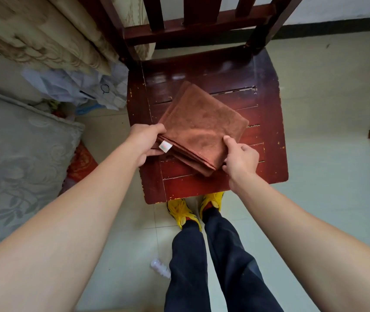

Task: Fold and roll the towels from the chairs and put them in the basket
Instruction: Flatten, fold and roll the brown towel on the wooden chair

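A: Brown towel (199,122), folded flat, approx. square, layers stacked along the near edge.
B: Yep, white tag (165,146) at its near-left corner. Lies skewed, corner-on, mid-seat on the dark-red wooden chair (267,113), w/ bare seat all round.

On my feed: the folded towel (202,120) is soft, matt brown cloth with a short nap and a smooth white tag (165,146). The chair (269,122) beneath is dark red varnished wood, glossy but chipped along its edges. I make out pale, smooth floor tiles (328,167) and a grey embossed cloth bedcover (15,158).
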The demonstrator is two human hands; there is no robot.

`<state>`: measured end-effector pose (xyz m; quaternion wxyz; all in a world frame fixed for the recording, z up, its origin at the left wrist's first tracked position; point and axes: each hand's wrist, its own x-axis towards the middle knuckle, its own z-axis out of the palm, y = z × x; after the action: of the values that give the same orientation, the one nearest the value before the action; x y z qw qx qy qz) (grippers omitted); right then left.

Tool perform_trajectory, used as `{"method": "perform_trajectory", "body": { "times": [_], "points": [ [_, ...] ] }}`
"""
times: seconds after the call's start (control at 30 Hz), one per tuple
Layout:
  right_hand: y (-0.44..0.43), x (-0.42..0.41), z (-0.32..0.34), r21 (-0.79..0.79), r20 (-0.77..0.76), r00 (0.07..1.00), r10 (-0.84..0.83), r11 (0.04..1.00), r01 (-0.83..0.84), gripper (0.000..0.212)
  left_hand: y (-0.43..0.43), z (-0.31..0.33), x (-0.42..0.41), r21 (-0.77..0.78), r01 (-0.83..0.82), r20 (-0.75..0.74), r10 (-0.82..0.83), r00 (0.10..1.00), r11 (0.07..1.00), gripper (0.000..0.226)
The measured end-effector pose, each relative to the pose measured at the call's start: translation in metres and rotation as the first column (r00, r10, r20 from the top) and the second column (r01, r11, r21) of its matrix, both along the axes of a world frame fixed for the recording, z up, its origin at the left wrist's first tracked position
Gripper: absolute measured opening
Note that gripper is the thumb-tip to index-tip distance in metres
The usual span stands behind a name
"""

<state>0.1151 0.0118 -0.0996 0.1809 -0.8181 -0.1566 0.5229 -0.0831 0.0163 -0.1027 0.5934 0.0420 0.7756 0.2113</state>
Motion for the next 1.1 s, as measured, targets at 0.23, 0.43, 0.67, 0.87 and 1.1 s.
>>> {"method": "perform_trajectory", "body": {
  "times": [0.23,0.43,0.67,0.87,1.1],
  "points": [
    [-0.020,0.006,-0.004,0.046,0.010,0.989,0.147,0.988,-0.147,0.018,-0.019,-0.001,0.009,-0.025,-0.038,-0.001,0.038,0.999,0.999,0.018],
    [-0.035,0.011,-0.018,-0.139,0.057,0.930,0.363,0.926,-0.352,0.031,-0.026,-0.005,0.010,-0.058,0.026,-0.169,-0.036,0.985,0.998,0.014],
    [-0.006,0.017,0.017,0.153,0.505,0.739,0.446,0.797,-0.585,0.022,-0.020,0.006,0.017,0.010,0.649,-0.747,-0.426,0.511,0.761,0.009],
    [0.006,0.005,-0.009,0.073,-0.165,0.879,0.447,0.894,-0.441,0.005,0.006,-0.010,0.039,0.123,0.791,-0.546,-0.624,0.558,0.599,0.023],
    [0.040,0.052,-0.006,-0.049,0.397,0.698,0.596,0.773,-0.633,0.036,0.022,-0.001,0.029,-0.017,0.873,-0.670,-0.654,0.352,0.487,0.036]
  ]
}}
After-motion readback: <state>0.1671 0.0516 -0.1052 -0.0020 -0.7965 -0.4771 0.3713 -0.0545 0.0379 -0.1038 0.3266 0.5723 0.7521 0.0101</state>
